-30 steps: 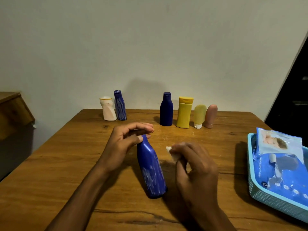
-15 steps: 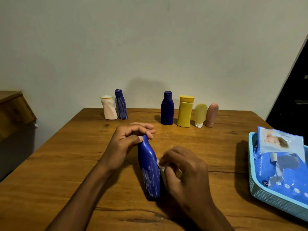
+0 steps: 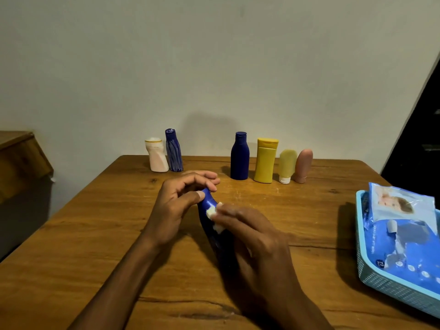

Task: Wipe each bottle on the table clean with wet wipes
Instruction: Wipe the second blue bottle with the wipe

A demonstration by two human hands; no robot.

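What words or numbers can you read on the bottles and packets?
"72": in a round badge on the dark blue wipes packet in the basket.
A sideways line of white print on the same packet: too blurred to read.
Light blue packet: no text can be made out.
Bottles: no readable labels.

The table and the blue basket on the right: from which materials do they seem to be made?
The table looks like wood with a smooth, slightly glossy finish: brown grain lines, dark knots and a long crack near the front edge. The basket looks like moulded plastic, matte light blue, with a fine perforated grid along its wall. Neither can be confirmed by sight alone.
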